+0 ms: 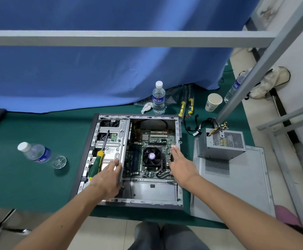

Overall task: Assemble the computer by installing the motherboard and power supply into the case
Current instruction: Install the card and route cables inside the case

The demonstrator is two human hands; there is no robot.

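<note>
Mid-table: one open case [178,199], motherboard [152,139] inside, one screwdriver [97,162] on its drive cage. Right edge: one power supply [221,143] atop side panel [241,186]. Three water bottles: [158,98], [37,154], [234,89]. One paper cup [213,102]. Left hand [109,175], right hand [182,164]: fingers straight, holding nothing.

Case [138,202]: centre of the table [30,181], lying open.
Motherboard [152,143]: in the case, right half.
Screwdriver [98,159]: on the drive cage [109,139], left half of the case.
Left hand [107,175]: on the cage edge.
Right hand [182,165]: at the motherboard's 3 o'clock edge.
Power supply [221,143]: 3 o'clock of the case, on the side panel [237,186].
Lying bottle [39,154]: 9 o'clock.
Standing bottle [158,98]: 12 o'clock.
Cup [213,102]: 1 o'clock.
</note>
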